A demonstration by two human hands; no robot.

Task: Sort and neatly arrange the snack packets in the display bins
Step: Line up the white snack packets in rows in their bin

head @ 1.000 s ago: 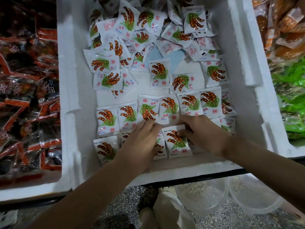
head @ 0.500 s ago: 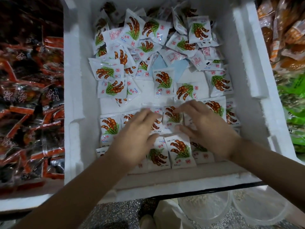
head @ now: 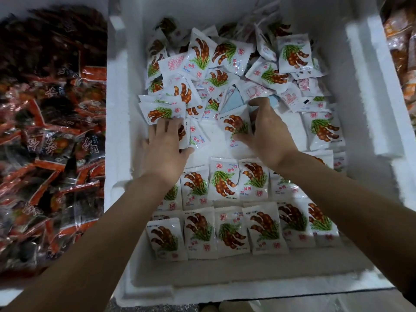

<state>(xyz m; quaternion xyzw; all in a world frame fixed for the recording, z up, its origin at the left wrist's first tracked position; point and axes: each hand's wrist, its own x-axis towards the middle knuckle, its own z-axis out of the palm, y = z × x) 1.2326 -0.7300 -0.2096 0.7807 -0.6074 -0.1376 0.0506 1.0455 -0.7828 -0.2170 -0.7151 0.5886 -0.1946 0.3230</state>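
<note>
A white foam bin [head: 126, 154] holds many white tamarind snack packets. Two tidy rows of packets [head: 225, 230] lie along its near side, and a loose pile [head: 225, 64] fills the far end. My left hand [head: 165, 145] lies flat with spread fingers on a couple of loose packets [head: 193, 136] at the left of the bin's middle. My right hand [head: 267, 134] grips one packet [head: 236, 127] between thumb and fingers, at the edge of the loose pile.
A bin of red and black snack packets [head: 51, 131] stands to the left. Orange packets [head: 403, 64] fill another bin at the far right. A bare strip of foam floor [head: 225, 271] runs along the white bin's near wall.
Both hands left the tidy near rows and reached farther into the bin. The left now rests on loose packets, and the right has taken hold of a packet by the pile.
</note>
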